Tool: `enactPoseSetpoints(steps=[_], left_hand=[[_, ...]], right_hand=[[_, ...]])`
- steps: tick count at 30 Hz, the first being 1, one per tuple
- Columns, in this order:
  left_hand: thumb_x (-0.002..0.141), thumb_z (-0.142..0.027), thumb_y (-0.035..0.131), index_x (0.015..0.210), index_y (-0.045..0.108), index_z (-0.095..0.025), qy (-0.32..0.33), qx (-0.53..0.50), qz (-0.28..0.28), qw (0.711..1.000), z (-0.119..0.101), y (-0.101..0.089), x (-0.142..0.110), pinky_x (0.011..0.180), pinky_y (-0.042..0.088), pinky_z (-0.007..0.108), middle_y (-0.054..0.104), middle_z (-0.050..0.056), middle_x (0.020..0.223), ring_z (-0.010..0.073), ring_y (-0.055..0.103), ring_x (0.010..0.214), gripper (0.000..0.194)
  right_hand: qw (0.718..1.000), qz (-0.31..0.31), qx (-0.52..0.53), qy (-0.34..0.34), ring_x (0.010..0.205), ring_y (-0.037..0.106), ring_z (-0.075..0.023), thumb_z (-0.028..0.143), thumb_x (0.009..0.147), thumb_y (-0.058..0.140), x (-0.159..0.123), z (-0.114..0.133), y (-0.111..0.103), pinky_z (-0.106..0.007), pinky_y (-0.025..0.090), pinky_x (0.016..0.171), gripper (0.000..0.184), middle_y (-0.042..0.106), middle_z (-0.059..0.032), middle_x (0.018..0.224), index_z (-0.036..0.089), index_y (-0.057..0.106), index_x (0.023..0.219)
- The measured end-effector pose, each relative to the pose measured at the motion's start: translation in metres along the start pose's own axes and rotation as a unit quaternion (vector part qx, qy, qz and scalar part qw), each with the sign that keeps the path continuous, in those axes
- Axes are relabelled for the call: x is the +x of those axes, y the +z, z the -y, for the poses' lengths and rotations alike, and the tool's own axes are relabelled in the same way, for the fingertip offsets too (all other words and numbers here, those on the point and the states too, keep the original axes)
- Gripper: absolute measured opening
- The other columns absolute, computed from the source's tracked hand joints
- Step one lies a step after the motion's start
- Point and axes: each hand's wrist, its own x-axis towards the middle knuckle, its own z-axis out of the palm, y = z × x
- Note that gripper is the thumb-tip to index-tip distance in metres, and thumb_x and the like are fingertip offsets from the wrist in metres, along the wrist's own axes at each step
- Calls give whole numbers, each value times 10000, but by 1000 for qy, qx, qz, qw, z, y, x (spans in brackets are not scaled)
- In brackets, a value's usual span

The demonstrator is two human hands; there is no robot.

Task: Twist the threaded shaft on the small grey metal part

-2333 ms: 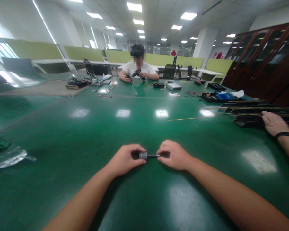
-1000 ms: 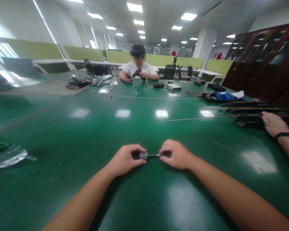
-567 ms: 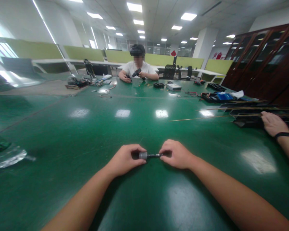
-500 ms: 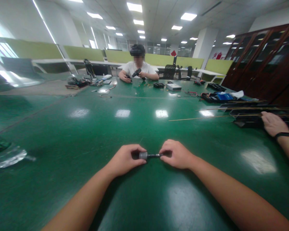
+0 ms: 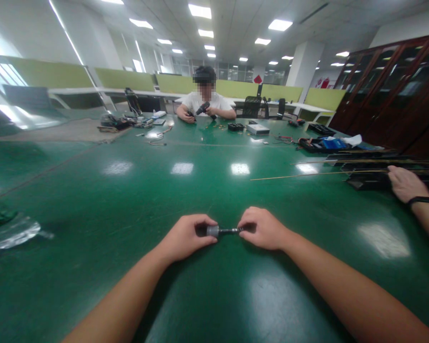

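Between my hands lies a small grey cylinder with a thin dark shaft (image 5: 229, 231), level and pointing right; its exact kind is too small to make out. My left hand (image 5: 186, 238) grips the cylinder's thick end between thumb and fingers. At the shaft's far tip, the thumb and forefinger of my right hand (image 5: 262, 228) are pinched together, covering the end. Both hands rest at the green tabletop (image 5: 207, 281).
At the right, another person's hand (image 5: 407, 183) lies on black channels (image 5: 368, 180) with long thin rods. Across the table a person (image 5: 205, 102) holds a black tool. A clear plastic wrapper (image 5: 17, 231) is at left; an open toolbox (image 5: 321, 144) stands at the far right.
My right hand has shifted very slightly at the shaft's tip. My left hand and the cylinder stay where they were.
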Motion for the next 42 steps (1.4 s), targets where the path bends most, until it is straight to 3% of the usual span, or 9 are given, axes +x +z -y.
enactPoseSetpoints(steps=[23,32,38,42], left_hand=[[735,-304,776,966,744,-189,1,2,-1,1000,1,-1,-1,845,548,333,757,40,961,217,701,898,260],[723,-298,772,953,747,-182,0,-2,-4,1000,0,-1,1,829,556,329,764,43,943,219,705,884,259],[733,-302,770,951,745,-187,-2,3,-12,1000,1,-2,1,814,553,323,763,39,936,217,701,873,248],[739,-295,767,951,746,-191,3,4,-8,1000,2,0,1,801,548,310,763,29,921,211,702,861,237]], right_hand=[[999,18,-13,28,814,655,-182,136,743,703,0,-5,-16,-312,512,790,98,733,-31,822,196,761,794],[1000,-9,-16,11,863,646,-191,138,765,720,5,-2,0,-327,507,819,124,729,-42,868,204,769,858],[1000,22,-2,8,807,641,-174,167,784,731,8,1,-3,-300,498,756,84,722,-34,848,202,774,847],[1000,-1,-1,-1,869,636,-188,214,824,728,12,9,10,-320,491,814,73,726,-41,887,201,766,885]])
